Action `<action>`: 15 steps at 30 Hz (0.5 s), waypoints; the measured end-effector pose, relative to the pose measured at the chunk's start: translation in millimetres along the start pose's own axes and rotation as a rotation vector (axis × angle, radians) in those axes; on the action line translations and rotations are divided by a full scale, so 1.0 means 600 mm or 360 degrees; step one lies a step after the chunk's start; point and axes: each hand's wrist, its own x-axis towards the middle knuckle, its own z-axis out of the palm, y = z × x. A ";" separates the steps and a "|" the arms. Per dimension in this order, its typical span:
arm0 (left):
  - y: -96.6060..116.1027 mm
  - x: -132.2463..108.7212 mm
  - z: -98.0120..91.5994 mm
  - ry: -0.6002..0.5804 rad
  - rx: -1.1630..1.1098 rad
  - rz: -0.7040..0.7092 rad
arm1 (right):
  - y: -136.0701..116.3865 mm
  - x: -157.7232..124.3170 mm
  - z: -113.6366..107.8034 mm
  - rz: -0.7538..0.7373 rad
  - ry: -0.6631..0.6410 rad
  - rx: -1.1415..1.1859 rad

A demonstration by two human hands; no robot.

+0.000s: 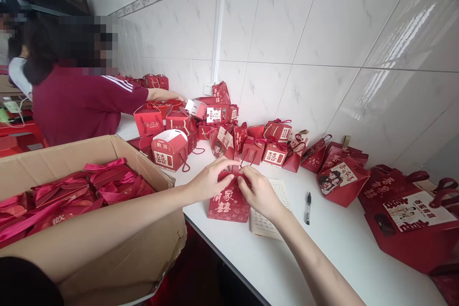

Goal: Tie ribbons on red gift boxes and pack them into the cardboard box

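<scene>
A red gift box point(229, 205) with white and gold characters stands at the table's near edge. Both hands are at its narrow top. My left hand point(215, 179) comes from the left, thumb and forefinger bent around the top flap. On the right side, my right hand point(256, 186) has its fingers pinched at the same top, touching or almost touching the left fingertips. A small pale bit shows between the fingers, too small to name. Behind the right hand lies an open notebook point(267, 227) with handwriting, partly covered by the box and hand.
An open cardboard box point(125, 258) holding ribboned red boxes is at left. Red gift boxes point(251, 150) line the wall. A black pen point(308, 208) and large red bags point(412, 220) are at right. A person in maroon point(82, 100) reaches over the table point(330, 248).
</scene>
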 end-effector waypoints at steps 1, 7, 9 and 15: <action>0.001 0.000 0.000 0.0000 -0.0002 0.0002 | 0.000 0.000 0.000 -0.0001 0.0006 -0.0003; -0.001 -0.003 0.005 0.0062 0.0003 -0.0068 | 0.001 0.002 -0.001 -0.0002 0.0015 -0.0052; -0.003 -0.004 0.007 0.0111 -0.0001 -0.0122 | 0.000 0.002 -0.001 -0.0004 0.0010 -0.0054; 0.001 -0.005 0.007 0.0134 -0.0005 -0.0224 | 0.002 -0.001 0.001 0.0014 -0.0028 -0.0001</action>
